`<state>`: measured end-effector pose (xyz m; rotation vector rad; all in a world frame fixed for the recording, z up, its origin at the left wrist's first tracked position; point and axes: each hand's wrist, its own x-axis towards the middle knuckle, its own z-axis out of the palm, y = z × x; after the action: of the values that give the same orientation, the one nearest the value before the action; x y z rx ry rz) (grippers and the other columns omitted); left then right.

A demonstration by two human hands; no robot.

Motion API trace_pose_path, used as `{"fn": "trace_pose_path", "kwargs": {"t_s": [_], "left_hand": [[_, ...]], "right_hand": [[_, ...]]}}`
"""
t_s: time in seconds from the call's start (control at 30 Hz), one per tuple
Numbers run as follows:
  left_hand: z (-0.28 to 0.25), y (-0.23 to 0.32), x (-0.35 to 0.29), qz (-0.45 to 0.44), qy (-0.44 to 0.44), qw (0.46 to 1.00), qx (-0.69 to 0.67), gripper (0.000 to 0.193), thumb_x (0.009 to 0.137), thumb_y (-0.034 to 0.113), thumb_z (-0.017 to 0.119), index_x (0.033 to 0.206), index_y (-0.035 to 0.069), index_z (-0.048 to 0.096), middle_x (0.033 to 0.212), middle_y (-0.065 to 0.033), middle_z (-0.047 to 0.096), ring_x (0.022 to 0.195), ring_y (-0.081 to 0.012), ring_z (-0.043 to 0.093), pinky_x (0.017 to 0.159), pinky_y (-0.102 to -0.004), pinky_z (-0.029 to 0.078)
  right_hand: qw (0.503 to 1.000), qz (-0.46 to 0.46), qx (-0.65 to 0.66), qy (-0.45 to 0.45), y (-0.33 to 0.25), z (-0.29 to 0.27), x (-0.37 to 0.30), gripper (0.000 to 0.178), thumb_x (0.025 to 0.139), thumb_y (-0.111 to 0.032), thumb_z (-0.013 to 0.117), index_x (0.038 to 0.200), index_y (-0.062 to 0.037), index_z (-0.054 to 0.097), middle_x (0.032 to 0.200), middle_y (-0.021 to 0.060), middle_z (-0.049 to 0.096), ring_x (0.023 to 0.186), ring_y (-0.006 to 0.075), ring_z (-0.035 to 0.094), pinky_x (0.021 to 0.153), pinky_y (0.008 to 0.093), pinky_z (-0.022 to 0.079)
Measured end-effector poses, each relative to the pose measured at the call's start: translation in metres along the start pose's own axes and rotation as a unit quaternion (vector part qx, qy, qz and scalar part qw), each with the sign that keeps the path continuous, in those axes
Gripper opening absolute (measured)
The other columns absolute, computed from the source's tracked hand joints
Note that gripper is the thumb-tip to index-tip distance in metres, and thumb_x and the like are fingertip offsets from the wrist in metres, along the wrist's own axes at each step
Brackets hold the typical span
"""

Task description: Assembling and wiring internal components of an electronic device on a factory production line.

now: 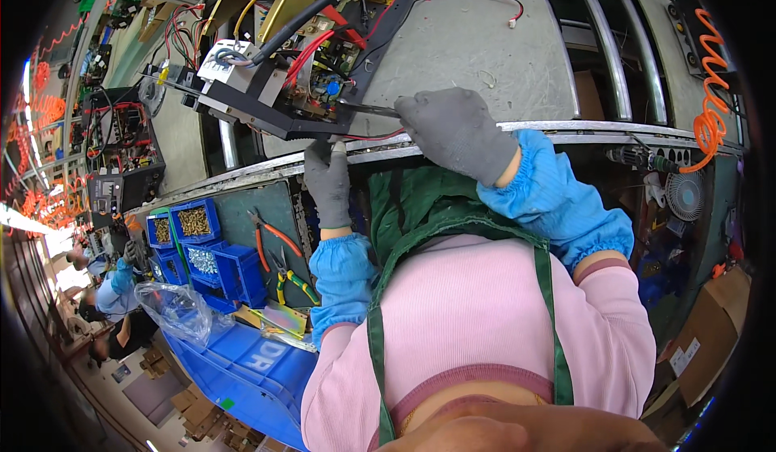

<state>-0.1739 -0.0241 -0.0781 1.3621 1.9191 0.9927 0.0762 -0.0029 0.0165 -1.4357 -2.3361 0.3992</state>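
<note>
Right hand (454,133) fingers grip thin tool (368,110) (tweezers, probably) | left hand (327,179) fingers steady chassis (275,104)

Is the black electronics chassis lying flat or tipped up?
Tipped: the black chassis slants off the bench, its near edge by the left hand.

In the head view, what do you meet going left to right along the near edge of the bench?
Blue parts bins → orange-handled pliers → left hand, gloved, under the open electronics chassis → right hand, gloved, holding a slim tool → small fan → orange coiled hose.
</note>
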Motion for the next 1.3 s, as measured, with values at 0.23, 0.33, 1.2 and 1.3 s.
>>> {"fn": "trace_pose_path", "kwargs": {"t_s": [0.23,0.33,1.2,1.3], "left_hand": [[0.006,0.001,0.021,0.066,-0.011,0.997,-0.037,0.06,0.077,0.021,0.078,0.123,-0.002,0.048,0.113,-0.0145,0.059,0.098,-0.0227,0.059,0.088,-0.0355,0.048],[0.013,0.011,0.027,0.044,-0.051,0.993,-0.094,0.066,0.074,0.017,0.079,0.126,-0.001,0.043,0.118,-0.017,0.057,0.106,-0.0257,0.058,0.09,-0.0359,0.047],[0.023,-0.005,0.038,0.065,-0.016,0.998,0.009,0.077,0.069,0.019,0.084,0.126,-0.005,0.037,0.122,-0.0176,0.059,0.108,-0.0239,0.059,0.097,-0.0359,0.044],[0.022,-0.008,0.039,0.084,-0.023,0.996,0.01,0.069,0.071,0.023,0.083,0.123,-0.003,0.046,0.12,-0.0143,0.062,0.108,-0.0245,0.06,0.1,-0.0364,0.041]], "right_hand": [[0.996,-0.078,-0.027,-0.029,-0.013,-0.025,0.032,0.013,0.076,-0.012,0.062,0.087,-0.006,0.063,0.079,0.0127,0.065,0.074,0.032,0.067,0.064,0.0424,0.054],[0.99,-0.119,-0.056,-0.06,-0.018,-0.029,0.059,0.011,0.074,-0.011,0.063,0.083,-0.0052,0.065,0.079,0.0138,0.066,0.074,0.0321,0.068,0.066,0.0416,0.054],[0.98,-0.119,-0.066,-0.146,-0.023,-0.058,0.121,0.025,0.07,-0.009,0.071,0.093,-0.0035,0.073,0.087,0.0173,0.07,0.082,0.0334,0.069,0.071,0.0431,0.055],[0.975,-0.124,-0.071,-0.17,-0.033,-0.066,0.126,0.023,0.071,-0.009,0.07,0.093,-0.0034,0.073,0.088,0.0166,0.07,0.081,0.0327,0.069,0.071,0.0419,0.056]]}}
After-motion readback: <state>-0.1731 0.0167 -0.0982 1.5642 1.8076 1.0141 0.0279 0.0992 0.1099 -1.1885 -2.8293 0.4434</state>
